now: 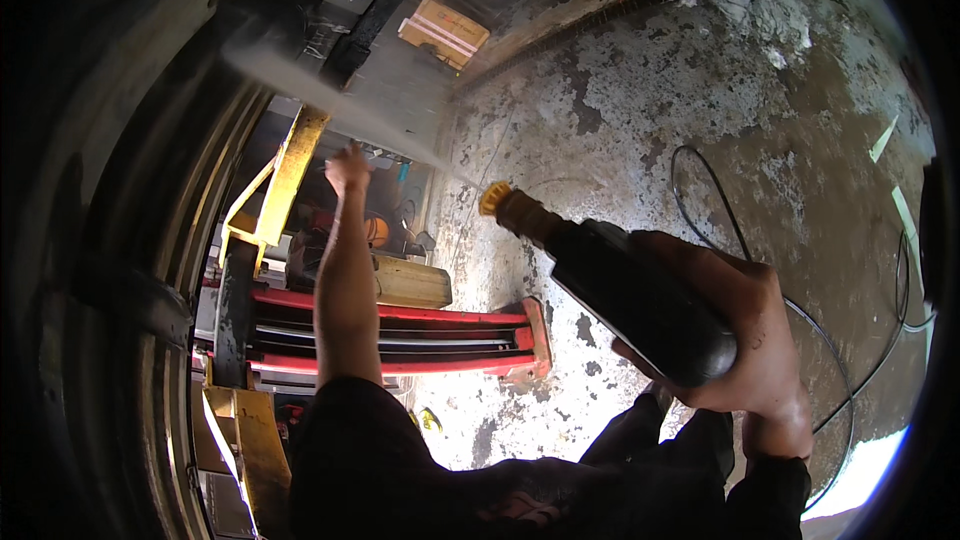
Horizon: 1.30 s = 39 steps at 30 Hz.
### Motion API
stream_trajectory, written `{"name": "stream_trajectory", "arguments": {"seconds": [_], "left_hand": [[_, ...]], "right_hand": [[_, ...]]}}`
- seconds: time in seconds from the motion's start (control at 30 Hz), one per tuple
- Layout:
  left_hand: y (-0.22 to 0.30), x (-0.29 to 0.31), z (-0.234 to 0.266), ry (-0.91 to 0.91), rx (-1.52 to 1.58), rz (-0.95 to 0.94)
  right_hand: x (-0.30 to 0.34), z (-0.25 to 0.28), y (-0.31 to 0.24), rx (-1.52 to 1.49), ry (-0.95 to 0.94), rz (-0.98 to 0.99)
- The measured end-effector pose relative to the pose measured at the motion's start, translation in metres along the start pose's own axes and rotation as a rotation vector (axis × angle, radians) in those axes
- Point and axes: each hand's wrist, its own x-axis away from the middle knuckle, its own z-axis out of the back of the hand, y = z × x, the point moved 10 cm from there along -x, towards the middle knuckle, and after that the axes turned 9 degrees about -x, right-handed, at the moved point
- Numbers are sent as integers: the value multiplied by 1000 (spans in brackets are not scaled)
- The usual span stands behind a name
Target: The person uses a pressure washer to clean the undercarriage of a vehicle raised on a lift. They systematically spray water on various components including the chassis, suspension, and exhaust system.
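Observation:
My right hand (765, 340) is wrapped round a black spray gun (640, 300) with a brass-coloured neck and a yellow nozzle. A pale jet of spray (340, 105) leaves the nozzle and widens toward the dark surface at the upper left. My left arm reaches forward over a red two-railed frame (450, 315). At its end my left hand (348, 170) is raised beside a yellow metal arm (293, 175), its fingers loosely bent and somewhat apart. I see nothing held in it.
Beyond the red frame lies a wooden block (412, 282). A cardboard box (443, 32) sits farther off. Black hose (715, 175) curls over the stained, peeling floor (600, 130) at right. A second yellow metal part (255, 450) stands at lower left, near dark ribbed panels.

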Motion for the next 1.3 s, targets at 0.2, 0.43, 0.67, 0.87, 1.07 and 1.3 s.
{"name": "stream_trajectory", "arguments": {"seconds": [0.2,0.43,0.67,0.87,1.07,1.3], "left_hand": [[-40,142,-63,-502,-217,-100],[-140,357,-144,-1033,-323,104],[-167,393,-106,-1027,-256,116],[-59,291,78,-19,236,-449],[66,270,326,507,-44,-487],[39,202,426,799,79,-426]], "right_hand": [[9,12,-3,-86,44,31],[18,24,7,12,120,-39],[49,28,-17,61,90,73],[79,21,-3,72,116,29],[95,22,3,-6,129,121],[26,36,-54,-195,-61,343]]}}
